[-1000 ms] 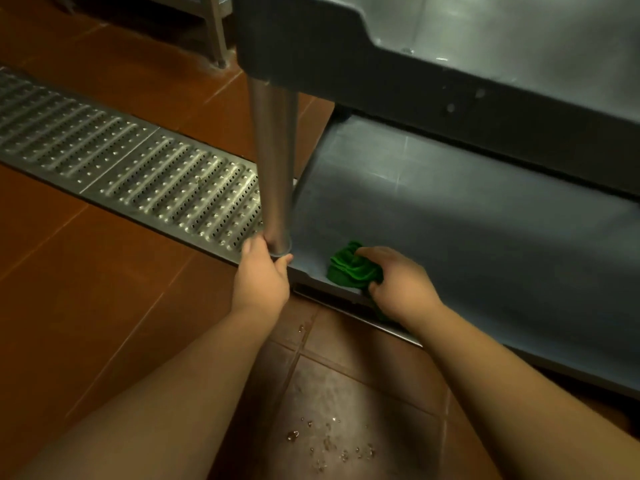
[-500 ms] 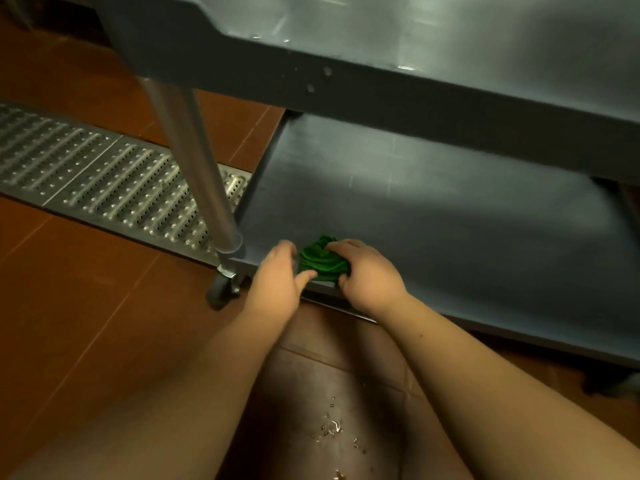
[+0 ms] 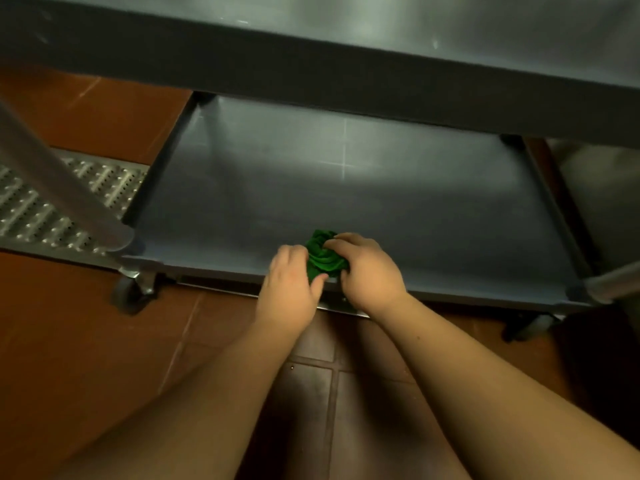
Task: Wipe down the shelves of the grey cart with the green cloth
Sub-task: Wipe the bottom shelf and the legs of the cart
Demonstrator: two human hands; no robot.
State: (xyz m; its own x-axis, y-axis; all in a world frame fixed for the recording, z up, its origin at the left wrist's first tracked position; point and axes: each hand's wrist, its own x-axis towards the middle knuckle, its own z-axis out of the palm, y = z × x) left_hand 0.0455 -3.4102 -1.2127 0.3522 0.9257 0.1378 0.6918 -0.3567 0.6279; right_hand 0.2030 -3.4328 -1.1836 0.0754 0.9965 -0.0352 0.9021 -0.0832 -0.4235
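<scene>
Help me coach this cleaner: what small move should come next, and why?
Probably spread the bunched cloth flat. Both the left hand and right hand grip it in a wad at the bottom shelf's near edge, so little cloth touches the shelf, and most of that surface lies beyond it.

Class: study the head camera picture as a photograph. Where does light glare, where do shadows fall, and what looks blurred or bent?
Head view: soft glare on the upper shelf and a pale patch on the bottom shelf; its near-left area lies in shadow; the metal post at left is blurred and slanted by the wide lens; the green cloth, between left hand and right hand, stays fairly sharp.
</scene>
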